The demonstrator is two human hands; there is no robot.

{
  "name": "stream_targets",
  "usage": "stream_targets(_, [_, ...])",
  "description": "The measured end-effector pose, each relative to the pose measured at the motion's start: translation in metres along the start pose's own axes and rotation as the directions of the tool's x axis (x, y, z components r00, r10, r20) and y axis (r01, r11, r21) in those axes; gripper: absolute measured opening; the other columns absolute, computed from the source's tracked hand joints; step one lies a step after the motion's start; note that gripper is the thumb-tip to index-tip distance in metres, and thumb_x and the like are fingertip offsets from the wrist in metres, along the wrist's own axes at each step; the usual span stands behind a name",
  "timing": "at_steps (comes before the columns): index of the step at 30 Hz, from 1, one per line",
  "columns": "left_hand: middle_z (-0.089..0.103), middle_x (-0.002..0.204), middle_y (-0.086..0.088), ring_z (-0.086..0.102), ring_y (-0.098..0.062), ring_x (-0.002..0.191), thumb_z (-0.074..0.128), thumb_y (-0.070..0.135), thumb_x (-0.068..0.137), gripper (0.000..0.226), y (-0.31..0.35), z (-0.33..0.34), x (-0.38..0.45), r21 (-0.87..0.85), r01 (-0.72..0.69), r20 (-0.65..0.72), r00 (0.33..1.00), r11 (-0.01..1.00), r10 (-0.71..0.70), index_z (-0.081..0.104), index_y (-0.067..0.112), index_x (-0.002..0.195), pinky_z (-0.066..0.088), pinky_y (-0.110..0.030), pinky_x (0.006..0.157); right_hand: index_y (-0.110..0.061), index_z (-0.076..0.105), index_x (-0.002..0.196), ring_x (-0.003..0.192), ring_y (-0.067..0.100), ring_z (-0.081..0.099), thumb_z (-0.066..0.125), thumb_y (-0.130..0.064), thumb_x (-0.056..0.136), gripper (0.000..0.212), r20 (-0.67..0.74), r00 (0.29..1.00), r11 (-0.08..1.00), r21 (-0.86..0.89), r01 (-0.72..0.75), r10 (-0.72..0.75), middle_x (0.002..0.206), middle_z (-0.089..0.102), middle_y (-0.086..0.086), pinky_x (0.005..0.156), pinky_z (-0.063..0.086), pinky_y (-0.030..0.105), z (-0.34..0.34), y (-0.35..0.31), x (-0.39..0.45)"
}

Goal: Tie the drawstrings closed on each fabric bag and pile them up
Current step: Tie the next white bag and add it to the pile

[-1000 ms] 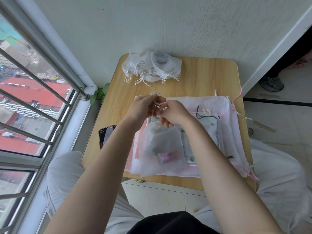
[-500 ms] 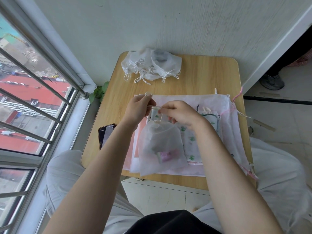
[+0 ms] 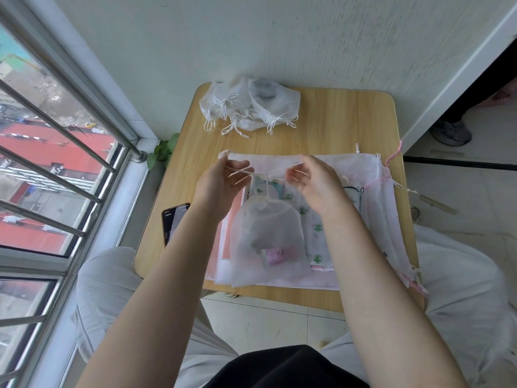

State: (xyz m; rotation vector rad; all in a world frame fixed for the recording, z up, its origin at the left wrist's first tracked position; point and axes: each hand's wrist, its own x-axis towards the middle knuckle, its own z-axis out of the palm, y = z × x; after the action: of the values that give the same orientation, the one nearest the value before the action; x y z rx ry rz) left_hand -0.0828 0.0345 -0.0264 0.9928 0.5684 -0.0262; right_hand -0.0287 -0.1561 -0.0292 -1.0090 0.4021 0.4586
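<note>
A sheer white fabric bag [image 3: 267,242] with small pink and green items inside lies on a stack of flat bags [image 3: 372,208] at the table's near side. Its mouth is gathered, and its white drawstrings [image 3: 261,175] run up to both hands. My left hand [image 3: 223,183] pinches one string end on the left. My right hand [image 3: 316,180] pinches the other end on the right, so the strings stretch taut between them. A pile of tied white bags [image 3: 249,107] sits at the table's far left corner.
The small wooden table [image 3: 349,121] stands against a white wall. A black phone [image 3: 173,222] lies at its left edge beside my forearm. A barred window is on the left, a small green plant [image 3: 162,151] by the sill. My knees flank the table.
My hands have drawn apart, left going left and right going right, pulling the drawstrings out sideways. The bag's mouth is more tightly gathered than a second ago.
</note>
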Motion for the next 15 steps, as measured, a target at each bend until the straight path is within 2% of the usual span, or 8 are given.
stream_targets(2, [0.068,0.085,-0.012,0.068,-0.030,0.092,0.039,0.030,0.103,0.041,-0.0019,-0.0041,-0.0020,-0.222,0.057,0.044,0.998,0.973,-0.048,0.051,0.009,0.070,0.052,-0.041,0.092,-0.007,0.050,0.080,0.075,0.026,0.067,0.054,-0.007,0.095,0.016,0.033,0.997,0.941,0.330,-0.072,0.065,0.075,0.059,0.012,0.082,0.058,0.040,0.0007,0.0006,-0.0026])
stream_targets(3, [0.065,0.079,-0.012,0.068,-0.030,0.087,0.040,0.030,0.103,0.041,-0.0031,-0.0051,-0.0034,-0.318,0.076,0.056,0.997,0.945,-0.062,0.049,0.009,0.069,0.051,-0.042,0.094,-0.008,0.050,0.080,0.071,0.024,0.068,0.052,-0.007,0.096,0.016,0.056,0.995,0.901,0.424,-0.093,0.077,0.073,0.059,0.011,0.081,0.059,0.040,0.0015,0.0020,-0.0037])
stream_targets(5, [0.055,0.067,-0.009,0.062,-0.026,0.068,0.039,0.027,0.103,0.041,-0.0052,-0.0042,-0.0051,-0.446,0.096,0.055,0.995,0.890,-0.080,0.047,0.009,0.068,0.052,-0.041,0.090,-0.012,0.044,0.072,0.048,0.012,0.054,0.049,-0.011,0.099,0.027,0.091,0.990,0.867,0.479,-0.137,0.107,0.058,0.049,0.003,0.057,0.057,0.028,0.0028,0.0042,-0.0052])
stream_targets(6, [0.048,0.063,-0.007,0.055,-0.023,0.059,0.039,0.027,0.103,0.041,-0.0056,-0.0031,-0.0062,-0.472,0.103,0.046,0.995,0.876,-0.092,0.047,0.009,0.067,0.052,-0.038,0.084,-0.015,0.039,0.069,0.040,0.009,0.039,0.048,-0.016,0.100,0.032,0.090,0.987,0.894,0.421,-0.157,0.131,0.052,0.040,-0.002,0.043,0.044,0.021,0.0034,0.0043,-0.0051])
stream_targets(8, [0.035,0.057,-0.001,0.038,-0.016,0.049,0.039,0.027,0.103,0.042,-0.0054,-0.0023,-0.0070,-0.457,0.116,0.022,0.993,0.882,-0.119,0.046,0.010,0.066,0.047,-0.027,0.064,-0.018,0.035,0.071,0.037,0.008,0.022,0.048,-0.021,0.101,0.033,0.021,0.992,0.980,0.148,-0.130,0.128,0.049,0.029,-0.005,0.037,0.020,0.021,0.0044,0.0045,-0.0039])
stream_targets(10, [0.025,0.056,0.002,0.024,-0.012,0.047,0.041,0.029,0.102,0.042,-0.0031,-0.0032,-0.0067,-0.357,0.123,-0.011,0.991,0.926,-0.136,0.044,0.012,0.064,0.033,-0.021,0.048,-0.018,0.040,0.075,0.040,0.010,0.026,0.052,-0.020,0.096,0.024,-0.082,0.996,0.968,-0.251,0.002,-0.023,0.048,0.034,-0.007,0.040,0.019,0.022,0.0046,0.0052,-0.0034])
stream_targets(12, [0.022,0.053,0.004,0.018,-0.011,0.046,0.042,0.031,0.101,0.043,-0.0014,-0.0037,-0.0052,-0.181,0.118,-0.062,0.989,0.976,-0.132,0.044,0.014,0.062,0.024,-0.021,0.042,-0.018,0.047,0.079,0.051,0.011,0.040,0.056,-0.021,0.088,0.014,-0.073,0.969,0.750,-0.648,0.135,-0.237,0.059,0.047,-0.008,0.048,0.030,0.024,0.0055,0.0050,-0.0053])
stream_targets(15, [0.025,0.047,0.005,0.019,-0.012,0.044,0.046,0.030,0.099,0.042,0.0002,-0.0005,-0.0061,0.204,0.067,-0.132,0.990,0.977,-0.041,0.046,0.014,0.061,0.020,-0.022,0.041,-0.012,0.055,0.080,0.064,0.013,0.049,0.055,-0.026,0.086,0.015,0.153,0.935,0.309,-0.916,0.256,-0.320,0.071,0.056,-0.003,0.058,0.036,0.027,0.0051,0.0076,-0.0053])
